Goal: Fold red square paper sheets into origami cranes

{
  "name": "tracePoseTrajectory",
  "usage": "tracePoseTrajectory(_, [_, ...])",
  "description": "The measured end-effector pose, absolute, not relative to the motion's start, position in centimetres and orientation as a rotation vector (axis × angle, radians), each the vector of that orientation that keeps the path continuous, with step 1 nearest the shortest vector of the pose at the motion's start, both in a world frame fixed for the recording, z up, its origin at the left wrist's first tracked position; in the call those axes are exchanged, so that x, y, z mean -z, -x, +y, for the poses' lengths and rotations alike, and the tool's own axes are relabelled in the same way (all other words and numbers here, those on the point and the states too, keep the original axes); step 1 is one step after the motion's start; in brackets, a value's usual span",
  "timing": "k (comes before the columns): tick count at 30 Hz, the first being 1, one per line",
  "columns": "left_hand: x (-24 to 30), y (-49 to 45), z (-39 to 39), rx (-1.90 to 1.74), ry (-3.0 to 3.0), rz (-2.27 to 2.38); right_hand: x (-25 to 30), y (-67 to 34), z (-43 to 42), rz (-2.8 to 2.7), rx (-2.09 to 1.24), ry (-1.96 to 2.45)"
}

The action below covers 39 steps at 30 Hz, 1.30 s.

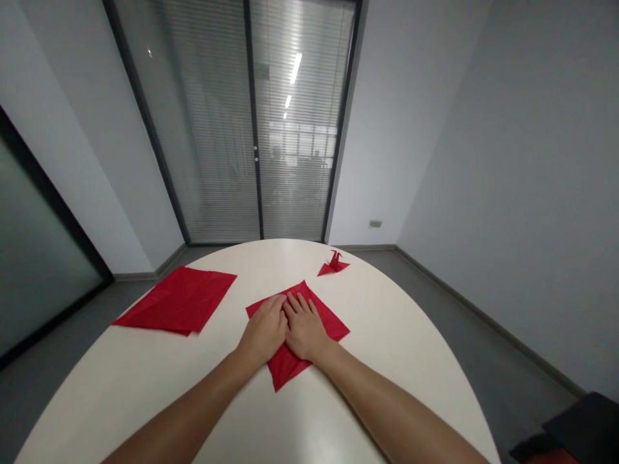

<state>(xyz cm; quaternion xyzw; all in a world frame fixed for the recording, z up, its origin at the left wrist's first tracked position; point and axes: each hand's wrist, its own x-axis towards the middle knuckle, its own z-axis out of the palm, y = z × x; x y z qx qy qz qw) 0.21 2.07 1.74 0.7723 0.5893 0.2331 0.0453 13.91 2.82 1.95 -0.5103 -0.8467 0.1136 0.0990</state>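
A red sheet of paper (331, 317) lies at the middle of the round table, turned with a corner toward me and creased near that corner. My left hand (265, 327) rests on its left part, fingers bent and held close together against the paper. Flat on the sheet beside it is my right hand (305, 327), its fingers stretched out and slightly spread. The two hands touch, and they cover the sheet's middle. Farther back on the right stands a small folded red paper crane (334, 263), apart from both hands.
More red paper sheets (181, 301) lie overlapped at the table's left edge. The white round table (396, 361) curves away on both sides. Beyond it are a glass partition with blinds (217, 129) and grey walls. A dark object (583, 422) shows at the lower right.
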Motion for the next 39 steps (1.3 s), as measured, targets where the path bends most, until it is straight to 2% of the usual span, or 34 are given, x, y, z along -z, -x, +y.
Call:
tracePoseTrajectory(8, [-0.2,-0.2,1.9,-0.366,-2.439,1.751,-2.4,-14.7,3.6,-2.532,-0.364,1.528])
tracePoseTrajectory(25, [-0.1,0.0,1.6,-0.351,-2.498,1.765,-1.6,-16.2,5.5,-2.408,-0.292,1.625])
tracePoseTrajectory(32, [-0.4,0.3,1.7,-0.324,-2.547,1.755,-1.8,-16.3,5.8,-2.32,-0.152,1.595])
tracePoseTrajectory(39, [-1.2,1.1,2.2,-0.25,-2.565,1.65,-1.8,-16.4,5.9,-2.36,-0.274,1.651])
